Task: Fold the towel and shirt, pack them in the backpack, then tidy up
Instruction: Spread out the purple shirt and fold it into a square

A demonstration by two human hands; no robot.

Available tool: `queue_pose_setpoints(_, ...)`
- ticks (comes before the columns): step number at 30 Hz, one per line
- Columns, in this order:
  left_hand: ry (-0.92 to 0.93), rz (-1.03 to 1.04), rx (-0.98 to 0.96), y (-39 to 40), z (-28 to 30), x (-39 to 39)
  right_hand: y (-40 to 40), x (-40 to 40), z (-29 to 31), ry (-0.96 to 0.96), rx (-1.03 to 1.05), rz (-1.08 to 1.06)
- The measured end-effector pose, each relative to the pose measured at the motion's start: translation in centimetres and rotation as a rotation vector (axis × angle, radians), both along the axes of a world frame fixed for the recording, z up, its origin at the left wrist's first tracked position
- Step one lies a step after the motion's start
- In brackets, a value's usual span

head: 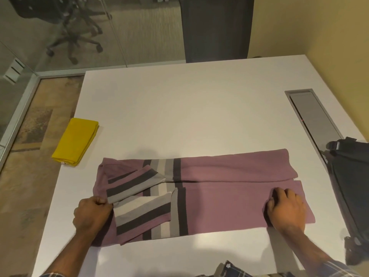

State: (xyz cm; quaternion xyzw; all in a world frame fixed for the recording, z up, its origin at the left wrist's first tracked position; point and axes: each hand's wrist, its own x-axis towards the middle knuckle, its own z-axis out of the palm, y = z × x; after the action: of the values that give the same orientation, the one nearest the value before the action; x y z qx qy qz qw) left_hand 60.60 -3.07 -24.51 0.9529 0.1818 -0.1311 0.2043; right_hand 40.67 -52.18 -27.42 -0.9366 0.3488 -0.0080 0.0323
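Head-camera footage looks down on a white table [199, 108], across the near half of which a mauve shirt [229, 204] is laid lengthwise from left to right. The shirt is seen folded into a long band, its two side panels turned inward so that their edges meet along a seam-like line running through the middle. Grey, dark and cream stripes cross the garment left of centre, and two striped sleeves are folded over the left part, one lying diagonally above the other.

The left hand [91, 214] is closed at the near left end of the shirt, and the edge of the fabric where the sleeves meet is pinched between thumb and fingers. The right hand [285, 208] is pressed on the near right end of the shirt, fingers curled over the cloth; whether fabric is actually gripped beneath them cannot be told. Plaid cuffs are glimpsed at the bottom edge of the frame.

A yellow towel [74, 141] is found already folded into a neat rectangle at the left edge of the table, well apart from the shirt and slightly farther away. A dark backpack [351, 176] is placed at the right edge, just beside the shirt's right end, partly cut off by the frame. A grey cable hatch [315, 118] is set into the tabletop on the far right. Beyond the table, an office chair [65, 23] is visible behind a glass partition at the far left.
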Motion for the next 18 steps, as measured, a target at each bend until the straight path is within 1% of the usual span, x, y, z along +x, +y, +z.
queue_pose_setpoints(2, -0.141, 0.012, 0.065, -1.3, 0.9, -0.2, 0.2, -0.1, 0.0, -0.004, 0.012, -0.019)
queue_pose_setpoints(4, -0.279, -0.029, 0.069, -2.7, 1.6, -0.2, 0.4, -0.2, 0.1, -0.003, 0.023, -0.036)
queue_pose_setpoints(7, -0.371, -0.249, 0.061, -4.7, 1.5, 0.4, 0.5, -0.3, 0.2, -0.018, 0.054, -0.08)
queue_pose_setpoints(9, -0.341, -0.427, 0.08, -6.4, 0.9, 0.6, 0.4, -0.6, 0.2, -0.03, 0.081, -0.107)
queue_pose_setpoints(10, -0.295, -0.489, 0.07, -7.4, 0.6, 0.7, 0.3, -0.7, 0.3, -0.034, 0.095, -0.118)
queue_pose_setpoints(12, -0.133, -0.572, 0.047, -9.5, -0.2, 0.5, -0.2, -1.2, 0.4, -0.028, 0.115, -0.144)
queue_pose_setpoints(14, -0.019, -0.609, 0.122, -11.0, -0.6, 0.2, -0.5, -1.5, 0.5, -0.01, 0.126, -0.15)
queue_pose_setpoints(16, -0.054, -0.615, 0.14, -12.6, -0.4, 0.2, -1.0, -1.8, 0.7, 0.002, 0.15, -0.163)
queue_pose_setpoints(18, -0.147, -0.668, 0.113, -14.5, -0.1, 0.3, -1.4, -2.1, 0.9, 0.0, 0.173, -0.184)
